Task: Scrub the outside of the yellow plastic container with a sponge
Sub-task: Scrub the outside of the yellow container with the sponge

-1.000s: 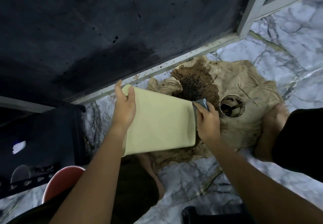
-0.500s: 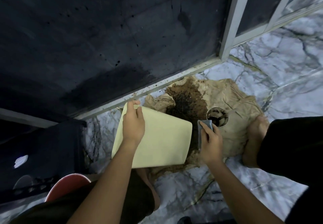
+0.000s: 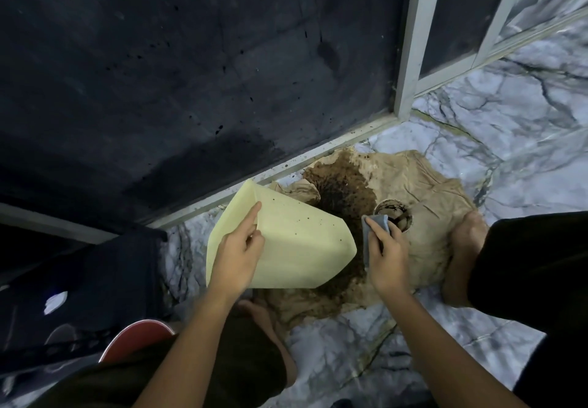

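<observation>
**Yellow container held tilted over a soiled cloth, sponge just off its base**

Nearest the camera, a red round object [image 3: 136, 337] shows beside the person's dark-clothed knee. Two bare forearms reach forward from there. The left hand [image 3: 237, 253] grips the yellow container [image 3: 296, 248] near its rim, forefinger stretched along the outer wall and the other fingers curled at the edge. The container lies tilted on its side above the floor, its base toward the right, its wall dotted with small dark specks. The right hand [image 3: 386, 256] is closed around a grey sponge [image 3: 374, 232], held just beside the container's base; whether the two touch cannot be told.

Beneath them a brown stained cloth [image 3: 423, 194] spreads over the marble floor [image 3: 525, 114], with a round drain opening [image 3: 396, 215] in it and a bare foot [image 3: 461, 248] resting on its right edge. Behind, a dark spattered wall [image 3: 191, 73] rises above a pale frame [image 3: 410, 41].
</observation>
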